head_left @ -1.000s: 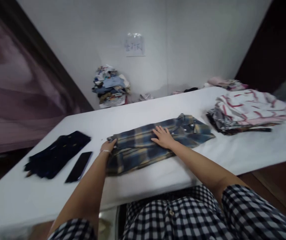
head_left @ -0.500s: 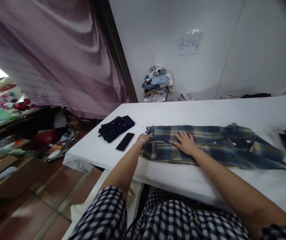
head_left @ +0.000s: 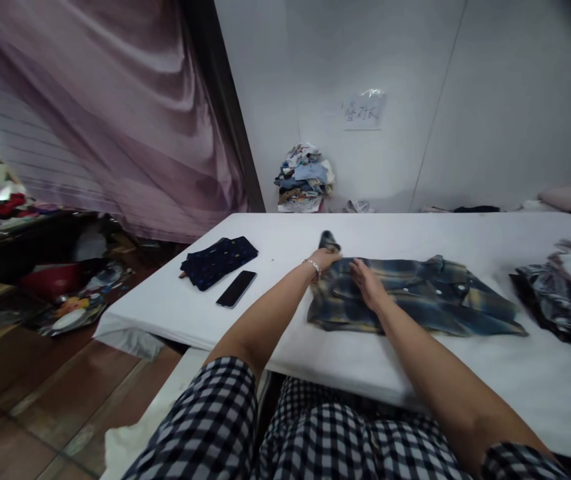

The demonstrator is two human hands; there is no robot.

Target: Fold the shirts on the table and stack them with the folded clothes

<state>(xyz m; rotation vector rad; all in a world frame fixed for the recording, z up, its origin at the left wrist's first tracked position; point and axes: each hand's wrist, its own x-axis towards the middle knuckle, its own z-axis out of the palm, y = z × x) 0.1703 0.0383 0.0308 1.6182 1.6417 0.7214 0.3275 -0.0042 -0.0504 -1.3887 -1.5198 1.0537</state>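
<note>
Folding looks well under way here: the plaid shirt point(head_left: 415, 300) lies flat along the middle of the tabletop point(head_left: 285, 247), collar end toward the right, and its left end is being lifted and turned over. The left hand point(head_left: 324, 259) has that hem end pinched, fingers closed on a bunched fold of cloth that stands up above the table, wrist with a thin bracelet angled inward. The right hand point(head_left: 365, 283) rests just beside it on the shirt's body, fingers spread fairly wide and pressed flat, pinning the fabric. Both forearms reach forward from the near edge, nearly parallel, elbows low, checked sleeves at the bottom of the view.

By my reading, this is the lengthwise fold, bottom brought toward the collar. The next move would call for carrying the gripped end across to the right while the flat hand holds the crease line, then shifting out of the way.

Toward the left edge, a dark folded garment point(head_left: 218, 260) sits with a black phone point(head_left: 236, 289) just beside it, well apart from the shirt. At the right edge lies a stack of folded clothes point(head_left: 560, 293). A heap of clothes point(head_left: 304, 177) rests against the wall beyond the far edge, under a paper sign point(head_left: 362, 110).
</note>
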